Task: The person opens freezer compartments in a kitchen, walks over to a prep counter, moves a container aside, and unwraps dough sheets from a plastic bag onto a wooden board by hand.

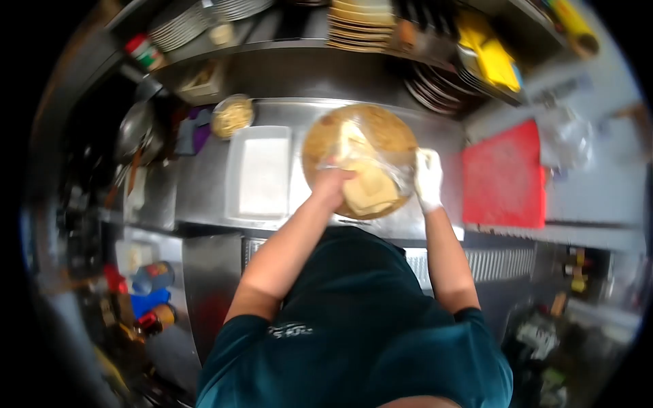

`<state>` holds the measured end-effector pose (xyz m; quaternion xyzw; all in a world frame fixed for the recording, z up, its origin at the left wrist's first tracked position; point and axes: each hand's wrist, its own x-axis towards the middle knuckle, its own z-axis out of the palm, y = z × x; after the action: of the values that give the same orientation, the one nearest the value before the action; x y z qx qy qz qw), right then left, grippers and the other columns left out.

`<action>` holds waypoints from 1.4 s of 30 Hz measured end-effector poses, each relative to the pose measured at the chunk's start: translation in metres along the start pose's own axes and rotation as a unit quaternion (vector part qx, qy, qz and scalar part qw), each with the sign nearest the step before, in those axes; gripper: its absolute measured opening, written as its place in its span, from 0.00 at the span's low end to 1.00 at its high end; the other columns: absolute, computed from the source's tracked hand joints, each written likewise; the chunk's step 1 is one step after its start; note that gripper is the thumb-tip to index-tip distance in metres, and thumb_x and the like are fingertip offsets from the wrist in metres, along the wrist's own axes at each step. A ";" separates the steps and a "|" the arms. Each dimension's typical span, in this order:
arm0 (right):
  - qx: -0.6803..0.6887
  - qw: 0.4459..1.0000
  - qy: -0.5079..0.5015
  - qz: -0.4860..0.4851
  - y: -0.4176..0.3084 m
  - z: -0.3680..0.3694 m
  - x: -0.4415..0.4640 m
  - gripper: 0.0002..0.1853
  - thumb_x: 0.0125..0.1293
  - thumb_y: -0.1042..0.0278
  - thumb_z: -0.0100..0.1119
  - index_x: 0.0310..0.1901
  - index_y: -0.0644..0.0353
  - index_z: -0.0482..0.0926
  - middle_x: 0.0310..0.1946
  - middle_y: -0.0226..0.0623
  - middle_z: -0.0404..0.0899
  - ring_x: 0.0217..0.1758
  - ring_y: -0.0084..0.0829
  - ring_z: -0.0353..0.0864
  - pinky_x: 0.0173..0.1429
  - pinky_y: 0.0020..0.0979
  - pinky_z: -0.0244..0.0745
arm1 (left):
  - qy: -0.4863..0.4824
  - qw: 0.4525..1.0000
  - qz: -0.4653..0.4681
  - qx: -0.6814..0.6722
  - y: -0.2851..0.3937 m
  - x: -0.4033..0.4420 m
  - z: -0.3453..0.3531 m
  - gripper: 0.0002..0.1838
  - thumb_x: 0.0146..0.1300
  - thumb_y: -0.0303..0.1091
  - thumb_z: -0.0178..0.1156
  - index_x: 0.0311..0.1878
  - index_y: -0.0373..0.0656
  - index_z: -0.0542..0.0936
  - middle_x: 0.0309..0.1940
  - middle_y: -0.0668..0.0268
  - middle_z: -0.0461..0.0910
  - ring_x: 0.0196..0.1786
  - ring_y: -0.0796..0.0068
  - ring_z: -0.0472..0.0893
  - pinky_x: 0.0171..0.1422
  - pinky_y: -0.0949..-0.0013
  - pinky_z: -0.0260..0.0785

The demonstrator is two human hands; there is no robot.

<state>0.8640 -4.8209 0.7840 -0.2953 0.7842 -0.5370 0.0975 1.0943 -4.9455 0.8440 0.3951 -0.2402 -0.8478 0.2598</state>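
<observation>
A round brown board [394,126] lies on the steel counter. Over it is a clear plastic bag [401,173] with pale yellow, flat pieces of food [371,189] in or under it. My left hand [331,187], bare, grips the left side of the bag, its thumb over the food. At the board's right edge is my right hand [428,180] in a white glove, its fingers curled close to the bag's right side; what it holds, if anything, is too blurred to make out.
Left of the board stand a white tray [264,173] and a bowl of pale shreds [232,116]. A red cutting board [503,178] is at the right. Stacked plates [359,26] fill the shelf above.
</observation>
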 end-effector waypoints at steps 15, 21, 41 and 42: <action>-0.026 0.959 0.274 -0.066 -0.116 -0.076 0.159 0.11 0.74 0.63 0.59 0.47 0.61 0.81 0.40 0.48 0.86 0.43 0.42 0.86 0.53 0.39 0.79 | -0.243 0.829 -0.053 0.501 0.102 -0.026 0.008 0.35 0.50 0.11 0.58 0.67 0.36 0.78 0.55 0.61 0.85 0.58 0.69 0.84 0.67 0.66 0.72; -0.022 0.957 0.291 0.004 -0.031 -0.153 0.109 0.12 0.75 0.63 0.60 0.51 0.63 0.81 0.39 0.38 0.85 0.41 0.29 0.82 0.52 0.33 0.79 | -0.109 0.864 -0.006 0.491 0.143 -0.029 0.001 0.35 0.49 0.12 0.56 0.67 0.34 0.78 0.55 0.59 0.85 0.56 0.67 0.85 0.66 0.67 0.74; 0.051 0.926 0.278 0.250 0.141 -0.191 -0.120 0.09 0.79 0.68 0.57 0.52 0.61 0.81 0.36 0.25 0.79 0.30 0.14 0.70 0.35 0.21 0.70 | 0.043 0.407 0.414 0.813 0.056 0.016 0.109 0.33 0.57 0.21 0.59 0.70 0.41 0.73 0.68 0.48 0.73 0.63 0.42 0.77 0.63 0.49 0.76; 0.055 0.928 0.274 0.248 0.143 -0.188 -0.117 0.09 0.79 0.68 0.56 0.53 0.61 0.81 0.35 0.24 0.79 0.30 0.14 0.70 0.35 0.21 0.70 | 0.047 0.368 0.378 0.848 0.035 0.026 0.102 0.35 0.59 0.24 0.61 0.73 0.43 0.70 0.71 0.46 0.70 0.65 0.40 0.76 0.62 0.47 0.76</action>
<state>0.8191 -4.5716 0.7123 0.0727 0.7976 -0.5982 0.0249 1.0076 -4.9676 0.9103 0.3147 -0.9446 0.0081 0.0928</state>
